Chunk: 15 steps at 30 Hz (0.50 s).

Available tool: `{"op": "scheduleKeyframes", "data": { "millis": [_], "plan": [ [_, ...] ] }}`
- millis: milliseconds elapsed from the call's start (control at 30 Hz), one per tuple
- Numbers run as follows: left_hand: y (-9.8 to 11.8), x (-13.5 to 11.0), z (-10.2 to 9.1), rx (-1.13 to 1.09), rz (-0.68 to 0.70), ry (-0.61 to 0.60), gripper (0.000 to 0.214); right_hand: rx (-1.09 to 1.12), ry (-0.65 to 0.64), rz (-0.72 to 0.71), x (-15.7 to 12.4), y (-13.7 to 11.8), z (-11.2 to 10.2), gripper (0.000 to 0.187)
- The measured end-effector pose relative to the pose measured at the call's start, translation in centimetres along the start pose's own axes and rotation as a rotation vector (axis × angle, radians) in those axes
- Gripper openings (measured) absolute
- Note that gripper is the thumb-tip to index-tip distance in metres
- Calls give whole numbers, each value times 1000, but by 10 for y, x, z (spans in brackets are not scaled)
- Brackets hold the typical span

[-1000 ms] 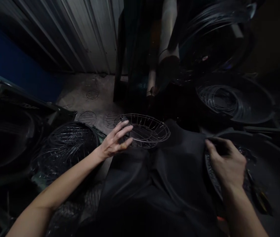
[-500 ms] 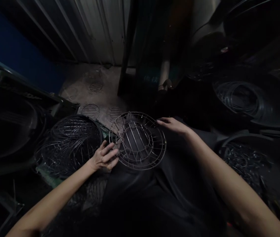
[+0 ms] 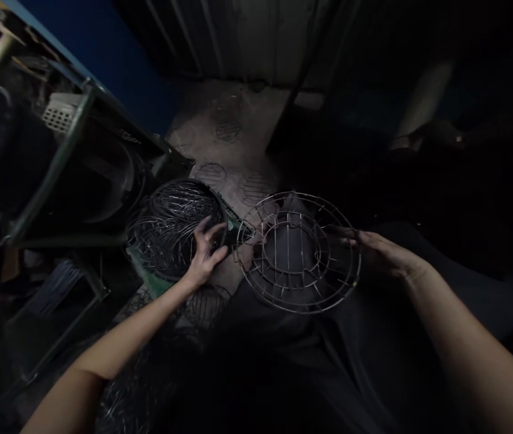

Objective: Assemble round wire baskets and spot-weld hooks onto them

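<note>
A round wire rack (image 3: 289,272), made of rings joined by short wires with parallel bars across its centre, sits tilted above my dark-trousered lap. At its right rim is my right hand (image 3: 385,250), fingers closed about the wire and partly hidden in shadow. My left hand (image 3: 208,253) is apart from the rack, on its left side. Its fingers are spread and curved, with nothing visible between them. Just beyond that hand stands a round tub (image 3: 220,208) heaped with thin, shiny metal wires (image 3: 179,208).
Several round wire grids (image 3: 256,187) lie on the concrete floor (image 3: 249,129). On the left is a metal frame shelf (image 3: 64,141) with dark containers and a pale perforated basket (image 3: 59,114). A blue panel (image 3: 134,60) rises behind it. The right side is very dark.
My view has swung left, so the scene sits further right. My left hand has come away from the rack's left rim towards the wire tub. My right hand now grips the right rim.
</note>
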State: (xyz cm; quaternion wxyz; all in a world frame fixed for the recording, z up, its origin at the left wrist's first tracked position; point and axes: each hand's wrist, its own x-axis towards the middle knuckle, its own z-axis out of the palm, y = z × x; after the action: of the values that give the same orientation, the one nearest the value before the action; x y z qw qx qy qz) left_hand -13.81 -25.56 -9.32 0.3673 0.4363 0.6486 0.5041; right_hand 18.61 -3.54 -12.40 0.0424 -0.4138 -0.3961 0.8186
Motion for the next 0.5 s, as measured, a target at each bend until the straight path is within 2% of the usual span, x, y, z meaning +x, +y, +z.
{"op": "scheduleKeyframes", "data": {
  "millis": [100,167,267,333,433,500],
  "plan": [
    [9,7,12,-294,-322,-182,89,12,-34,21,6,2,-2,48],
    [10,12,18,-435,-435,-197,92,14,-27,20,7,3,-2,53],
    [14,14,23,-546,-513,-151,93,39,37,-29,-2,2,3,54],
    [22,17,25,-602,-533,-125,89,69,74,-88,-18,-3,9,59],
    [38,34,32,-743,-541,-171,74,57,144,-217,-57,-19,17,69],
    [56,52,44,-837,-534,-234,64,2,222,-312,-91,-32,21,71]
  ]
}}
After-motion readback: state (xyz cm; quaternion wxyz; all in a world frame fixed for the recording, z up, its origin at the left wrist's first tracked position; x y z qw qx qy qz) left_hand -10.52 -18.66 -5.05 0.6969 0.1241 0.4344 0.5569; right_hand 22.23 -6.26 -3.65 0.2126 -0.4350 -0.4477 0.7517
